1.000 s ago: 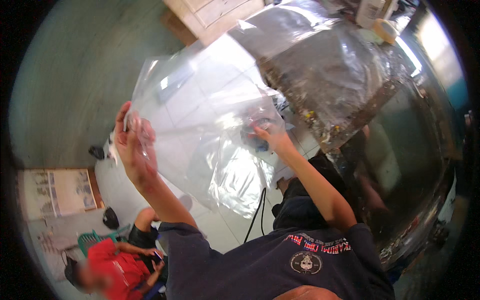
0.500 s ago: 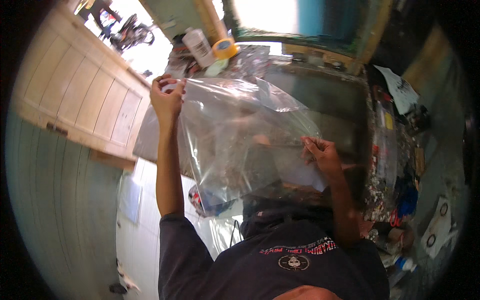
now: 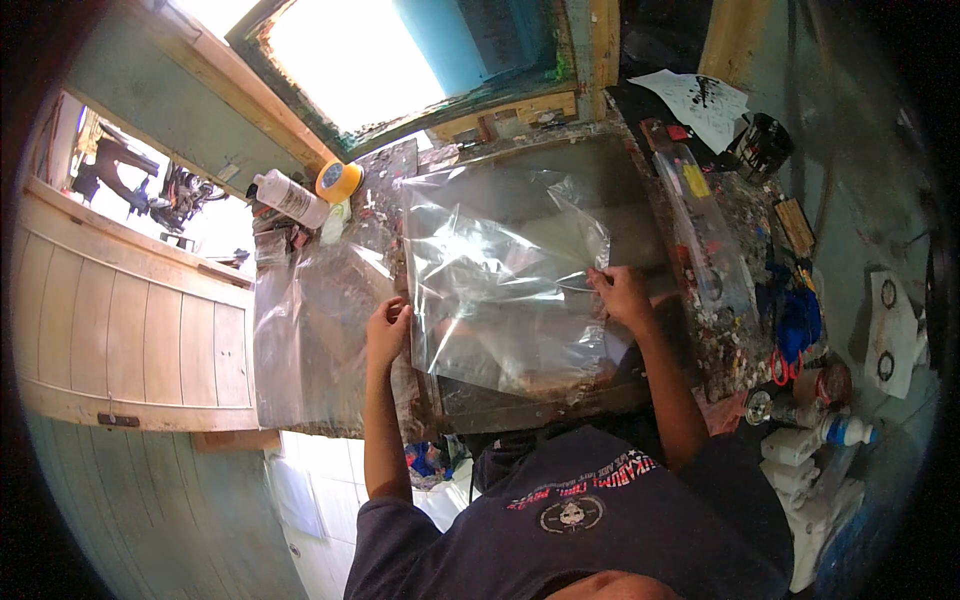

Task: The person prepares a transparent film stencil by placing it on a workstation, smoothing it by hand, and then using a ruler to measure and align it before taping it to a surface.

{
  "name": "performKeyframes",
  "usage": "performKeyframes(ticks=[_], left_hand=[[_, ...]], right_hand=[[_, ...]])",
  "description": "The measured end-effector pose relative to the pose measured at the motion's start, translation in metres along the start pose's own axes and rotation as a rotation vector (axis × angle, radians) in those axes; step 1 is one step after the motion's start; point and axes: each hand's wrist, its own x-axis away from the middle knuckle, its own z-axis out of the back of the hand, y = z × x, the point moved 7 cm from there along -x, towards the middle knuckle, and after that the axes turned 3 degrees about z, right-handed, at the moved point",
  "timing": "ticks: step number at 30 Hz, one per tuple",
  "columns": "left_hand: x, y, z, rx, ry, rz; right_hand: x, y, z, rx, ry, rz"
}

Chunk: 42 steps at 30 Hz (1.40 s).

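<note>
A clear plastic sheet (image 3: 505, 350), creased and shiny, lies spread over a dark flat panel (image 3: 640, 205) on the workbench. My left hand (image 3: 386, 332) is closed at the sheet's left edge, with thumb and fingertips pinching it. On the opposite side, my right hand (image 3: 625, 298) pinches the right edge, where folds run inward from the fingers. More clear plastic (image 3: 320, 345) lies to the left of my left hand.
At the back left are a white bottle (image 3: 290, 200) and a yellow tape roll (image 3: 340, 181). A black cup (image 3: 762, 146) and ink-marked paper (image 3: 697, 104) sit back right. Red-handled scissors (image 3: 783, 366) are on the right. A framed screen (image 3: 440, 70) stands behind the bench.
The plastic sheet has come down from a raised, slanted position onto the panel. My left hand has moved down and nearer. The view has turned.
</note>
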Motion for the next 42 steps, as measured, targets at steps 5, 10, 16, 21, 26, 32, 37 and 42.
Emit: performKeyframes(ticks=[5,10,16,21,26,32,37,42], left_hand=[[-0.026,0.018,0.002,-0.241,0.148,-0.146],[-0.048,0.038,-0.030,-0.710,0.186,-0.324],[-0.052,0.047,-0.064,0.055,-0.164,-0.112],[-0.060,0.050,-0.080,-0.175,-0.064,-0.035],[-0.076,0.031,-0.077,0.188,-0.281,-0.054],[-0.053,0.077,-0.085,-0.331,-0.028,-0.182],[-0.058,0.078,-0.108,-0.306,-0.152,-0.189],[-0.050,0.092,-0.099,-0.654,0.302,-0.448]], right_hand=[[0.006,-0.020,0.014,-0.076,-0.012,-0.021],[-0.012,0.048,0.011,-0.258,-0.074,-0.257],[-0.012,0.060,0.026,-0.323,0.016,-0.183],[-0.009,0.057,0.049,-0.322,0.103,-0.174],[-0.012,0.038,0.054,-0.203,0.144,-0.133],[-0.015,0.069,0.054,-0.331,0.077,-0.247],[-0.014,0.065,0.059,-0.409,0.073,-0.218],[-0.013,0.073,0.066,-0.425,0.140,-0.153]])
